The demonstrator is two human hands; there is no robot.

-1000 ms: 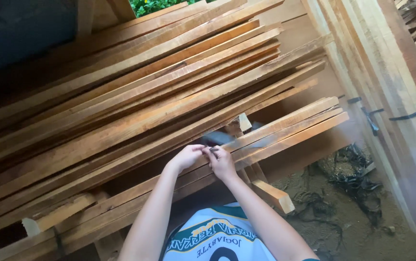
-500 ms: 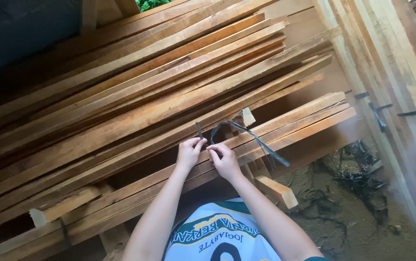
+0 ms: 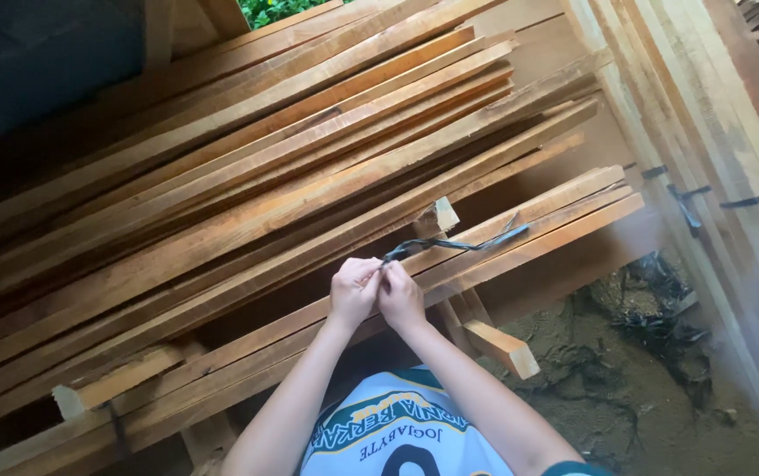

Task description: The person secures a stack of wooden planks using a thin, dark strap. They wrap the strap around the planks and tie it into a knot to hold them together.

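A long stack of reddish wooden planks (image 3: 265, 176) slants across the view. My left hand (image 3: 353, 291) and my right hand (image 3: 401, 298) are pressed together over the nearest planks (image 3: 538, 225). Both pinch a thin black strap (image 3: 459, 244) that runs from my fingers out to the right, lying over the plank edge. A short upright wooden piece (image 3: 436, 216) stands just behind the strap.
A wooden block (image 3: 503, 348) juts out below the planks to the right of my arm. Tall pale boards (image 3: 705, 132) bound with black straps lean at the right. Dirt ground with dark debris (image 3: 652, 326) lies at the bottom right.
My hands have come closer together and shifted slightly right. The strap, earlier looped and hanging down to the right, now stretches out straighter and flatter over the planks.
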